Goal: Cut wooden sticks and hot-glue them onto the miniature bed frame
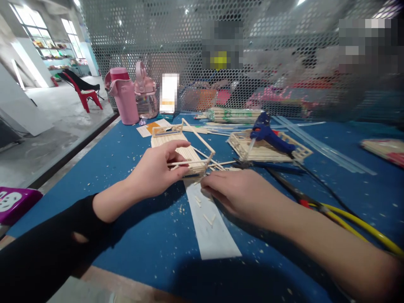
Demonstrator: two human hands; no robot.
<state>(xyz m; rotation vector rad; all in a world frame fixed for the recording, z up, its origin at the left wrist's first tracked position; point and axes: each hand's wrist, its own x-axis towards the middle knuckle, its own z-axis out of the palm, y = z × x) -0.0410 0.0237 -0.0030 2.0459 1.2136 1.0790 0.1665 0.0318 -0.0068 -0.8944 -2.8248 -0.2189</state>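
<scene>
My left hand grips the near side of a small model built of thin wooden sticks, thumb by its front rail and index finger stretched over the deck. The model has a slatted platform and a raised stick railing at its right. Just below its near right corner, my right hand has its thumb and fingers pinched together. Whatever sits between those fingertips is hidden. A white paper strip lies under the right fingertips, with several short stick pieces on it.
A blue hot glue gun rests on a second stick frame. Pliers with yellow handles lie at right, near clear glue sticks. Behind stand a pink bottle, a clear jug, bagged sticks and a perforated metal screen.
</scene>
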